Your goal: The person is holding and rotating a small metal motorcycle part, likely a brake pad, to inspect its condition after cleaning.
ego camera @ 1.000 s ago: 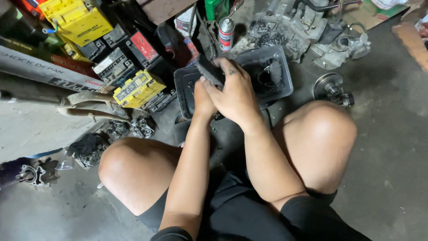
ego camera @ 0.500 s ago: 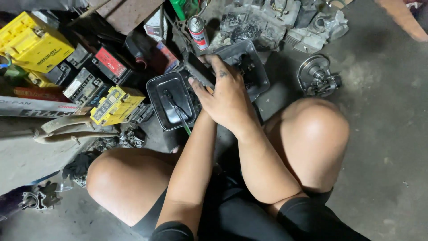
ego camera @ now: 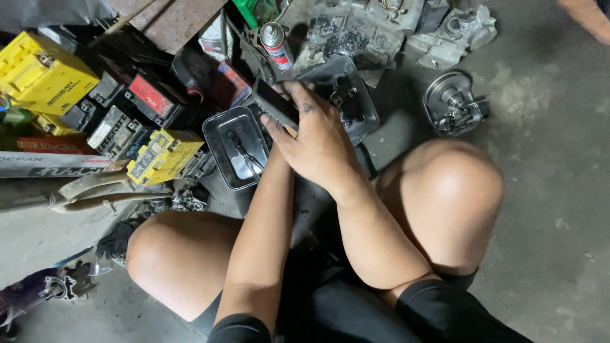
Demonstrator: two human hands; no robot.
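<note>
over the oily steel tray (ego camera: 223,152), our right hand (ego camera: 321,143) gripping a flat dark block (ego camera: 274,101), our left hand hidden beneath, grip unclear

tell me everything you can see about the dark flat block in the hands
The block is a dark, flat rectangular slab, dull and grimy, tilted with one long edge up. The right hand wraps it from above; the left hand is mostly hidden beneath. It sits over two metal trays. Its material is unclear.

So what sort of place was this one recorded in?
Most likely a small motorcycle or engine repair workshop: greasy engine parts lie on the concrete floor, vehicle batteries are stacked at the left, and a spray can stands nearby.
</note>
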